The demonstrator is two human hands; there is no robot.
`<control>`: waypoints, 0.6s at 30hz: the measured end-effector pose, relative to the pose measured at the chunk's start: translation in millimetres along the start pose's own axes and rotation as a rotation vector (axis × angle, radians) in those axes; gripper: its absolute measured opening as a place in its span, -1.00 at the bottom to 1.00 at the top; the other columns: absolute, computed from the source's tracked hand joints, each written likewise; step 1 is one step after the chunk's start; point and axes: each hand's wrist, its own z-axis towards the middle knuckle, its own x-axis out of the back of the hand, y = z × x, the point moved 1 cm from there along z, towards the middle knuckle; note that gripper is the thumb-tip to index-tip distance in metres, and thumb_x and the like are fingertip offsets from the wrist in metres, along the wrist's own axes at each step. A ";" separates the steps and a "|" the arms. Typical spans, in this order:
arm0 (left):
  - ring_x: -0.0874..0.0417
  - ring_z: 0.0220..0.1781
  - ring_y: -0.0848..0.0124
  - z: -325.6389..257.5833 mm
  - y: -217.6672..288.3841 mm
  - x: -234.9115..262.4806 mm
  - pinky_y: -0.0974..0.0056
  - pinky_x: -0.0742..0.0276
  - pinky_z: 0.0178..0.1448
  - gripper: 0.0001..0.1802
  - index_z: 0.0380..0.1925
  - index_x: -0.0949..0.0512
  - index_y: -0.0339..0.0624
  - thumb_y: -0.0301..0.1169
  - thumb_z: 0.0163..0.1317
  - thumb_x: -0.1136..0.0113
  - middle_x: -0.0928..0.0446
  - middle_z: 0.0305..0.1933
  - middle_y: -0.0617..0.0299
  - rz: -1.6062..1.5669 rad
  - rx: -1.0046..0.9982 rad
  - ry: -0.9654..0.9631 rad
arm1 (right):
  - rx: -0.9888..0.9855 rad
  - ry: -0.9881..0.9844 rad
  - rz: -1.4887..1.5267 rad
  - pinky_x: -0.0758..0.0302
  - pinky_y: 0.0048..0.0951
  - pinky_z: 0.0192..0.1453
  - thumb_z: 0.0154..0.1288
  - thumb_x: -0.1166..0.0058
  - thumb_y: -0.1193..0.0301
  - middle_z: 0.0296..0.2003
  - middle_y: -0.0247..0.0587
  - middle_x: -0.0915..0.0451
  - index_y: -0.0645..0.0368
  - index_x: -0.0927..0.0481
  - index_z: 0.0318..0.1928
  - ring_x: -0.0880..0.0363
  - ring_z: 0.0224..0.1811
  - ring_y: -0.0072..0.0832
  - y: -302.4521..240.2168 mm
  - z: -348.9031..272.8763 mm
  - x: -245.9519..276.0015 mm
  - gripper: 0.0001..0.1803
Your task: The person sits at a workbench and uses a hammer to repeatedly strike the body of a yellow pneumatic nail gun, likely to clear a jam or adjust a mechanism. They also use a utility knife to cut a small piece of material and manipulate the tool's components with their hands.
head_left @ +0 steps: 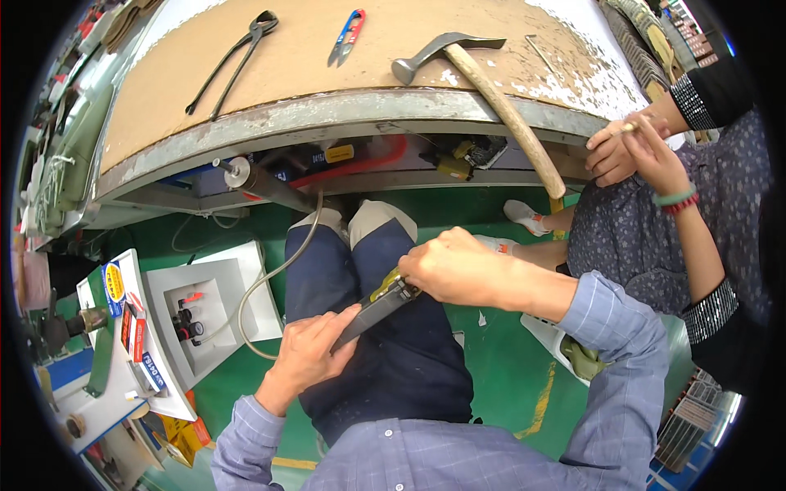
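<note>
Above my lap I hold a dark grey, bar-shaped tool (378, 314) with a yellow-green part at its far end. My left hand (309, 353) is closed around its near end, the thumb lying along the bar. At the other end my right hand (450, 263) is closed over the yellow-green part, and its fingers hide much of it. The tool slants up to the right; its exact kind is not clear. A thin hose (278, 268) curves down from under the table and passes out of sight near my left hand.
On the brown-topped table (311, 74) lie long-handled pincers (237, 61), red-and-blue snips (347, 37), a hammer (509, 110) overhanging the edge, and a hex key (544, 56). A co-worker's hands (634, 151) are at right. A white box (196, 311) stands at left.
</note>
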 end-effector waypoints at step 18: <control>-0.64 -0.51 0.11 0.8 4.1 -3.6 0.18 -0.56 -0.40 -0.44 0.06 -0.58 -0.30 -0.58 -0.05 -0.41 -0.59 -0.45 0.03 0.004 0.027 -0.001 | -0.077 0.138 0.226 -0.59 -0.12 -0.29 0.23 -0.18 0.43 -0.41 -0.14 -0.66 0.17 -0.60 -0.33 -0.70 -0.33 -0.12 5.1 -10.8 -3.4 -0.92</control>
